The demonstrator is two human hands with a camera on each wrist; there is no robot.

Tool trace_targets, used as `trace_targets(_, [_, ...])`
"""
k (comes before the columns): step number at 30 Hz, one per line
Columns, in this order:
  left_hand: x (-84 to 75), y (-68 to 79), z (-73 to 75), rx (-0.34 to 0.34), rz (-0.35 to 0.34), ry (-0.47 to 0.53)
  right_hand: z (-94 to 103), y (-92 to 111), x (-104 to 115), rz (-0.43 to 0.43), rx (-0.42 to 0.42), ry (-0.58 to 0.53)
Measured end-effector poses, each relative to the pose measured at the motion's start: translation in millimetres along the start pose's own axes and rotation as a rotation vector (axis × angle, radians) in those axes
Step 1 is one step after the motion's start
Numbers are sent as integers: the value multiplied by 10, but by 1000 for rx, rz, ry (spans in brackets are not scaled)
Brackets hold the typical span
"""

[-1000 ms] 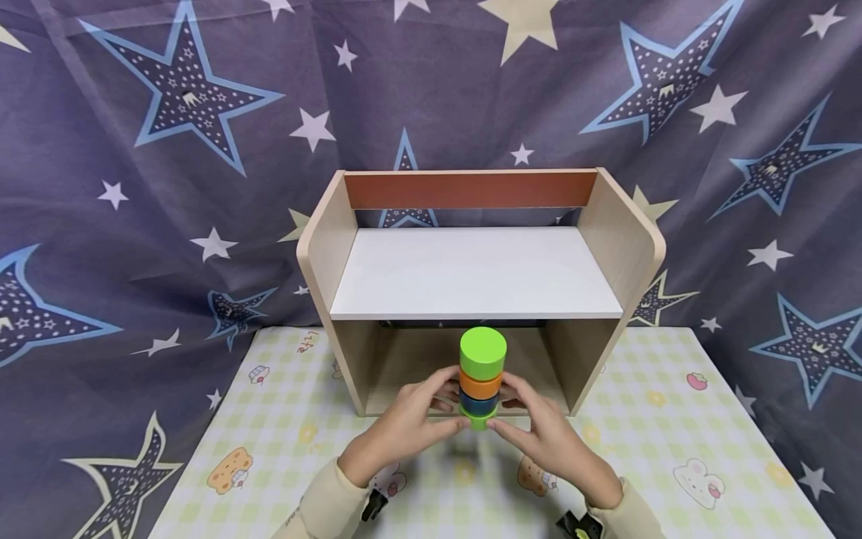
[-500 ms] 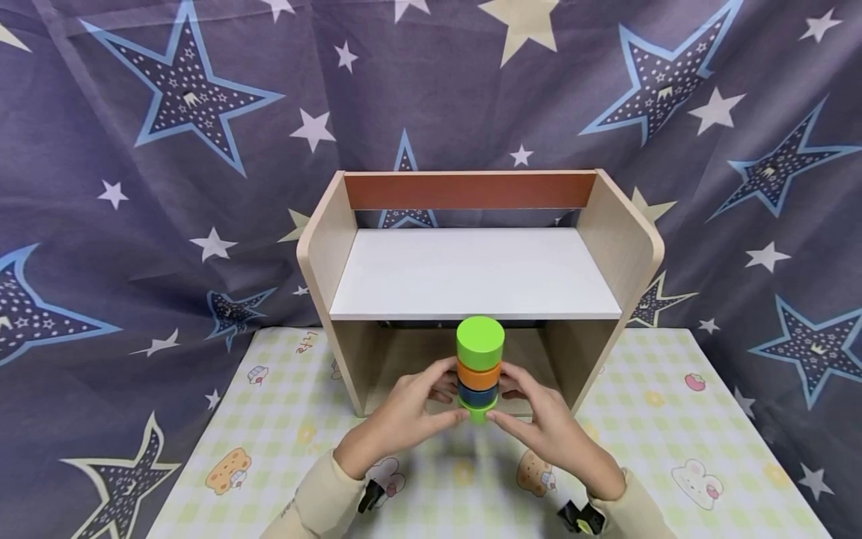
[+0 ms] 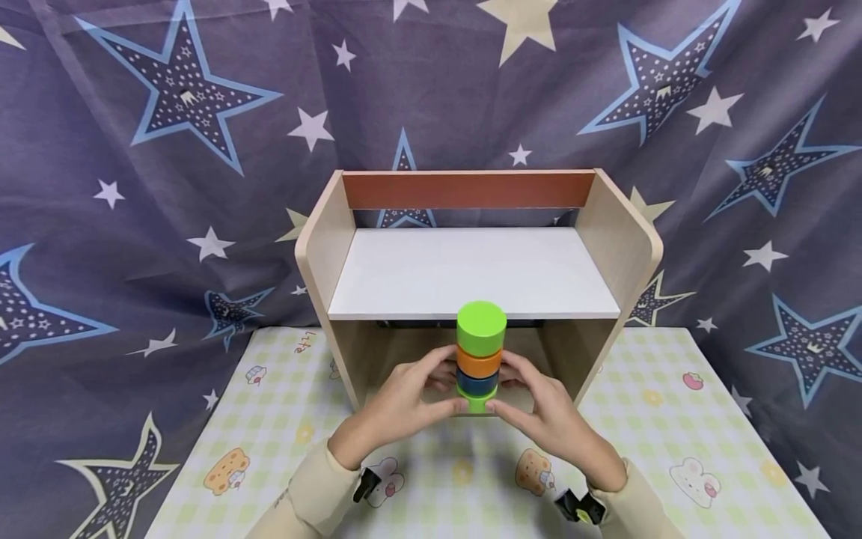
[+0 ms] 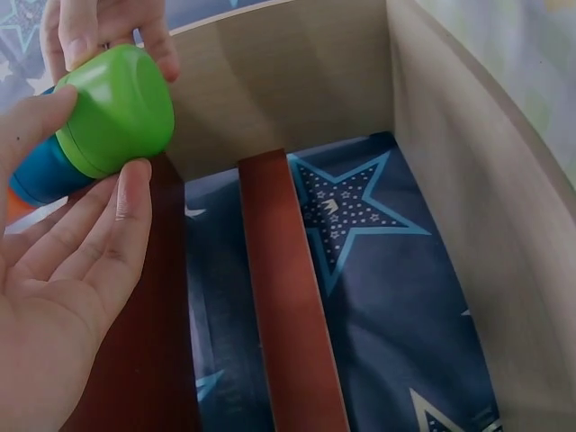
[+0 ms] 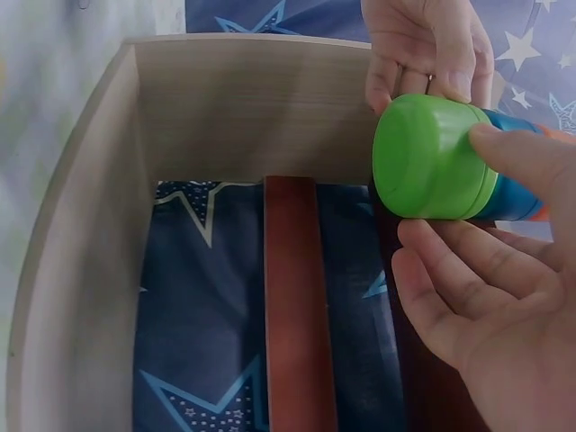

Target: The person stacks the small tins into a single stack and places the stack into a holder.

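Both hands hold a stack of round coloured pieces (image 3: 481,329), upright in the head view. From the top its bands run green, orange, dark blue and green. My left hand (image 3: 407,397) grips it from the left and my right hand (image 3: 548,404) from the right, thumbs at the lowest green piece and fingers behind. That rounded green piece (image 4: 121,112) faces the left wrist camera, with left thumb and fingertips on it. In the right wrist view, the right thumb lies where the green end (image 5: 427,157) meets the blue band.
Just behind the stack stands a small wooden shelf unit (image 3: 316,254) with a white upper board (image 3: 471,269), an open lower compartment and a red-brown back rail (image 3: 471,190). A checkered cloth (image 3: 269,419) covers the table. Behind hangs a star-patterned curtain (image 3: 256,45).
Both hands have raised the stack a little, toward the shelf unit; its top now overlaps the white board's front edge in the head view. The grip looks the same.
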State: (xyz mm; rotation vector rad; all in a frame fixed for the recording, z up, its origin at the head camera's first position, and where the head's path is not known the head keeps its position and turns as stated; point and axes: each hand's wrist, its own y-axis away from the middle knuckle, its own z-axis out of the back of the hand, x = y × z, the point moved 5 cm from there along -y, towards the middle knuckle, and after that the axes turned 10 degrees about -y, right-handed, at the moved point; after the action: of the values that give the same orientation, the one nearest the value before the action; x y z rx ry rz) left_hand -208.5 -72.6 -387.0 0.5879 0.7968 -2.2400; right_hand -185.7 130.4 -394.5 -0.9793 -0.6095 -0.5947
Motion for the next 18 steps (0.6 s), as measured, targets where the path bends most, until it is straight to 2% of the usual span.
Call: trace_targets(18, [-99, -96, 182, -34, -39, 3, 95, -162, 155, 49, -22, 10])
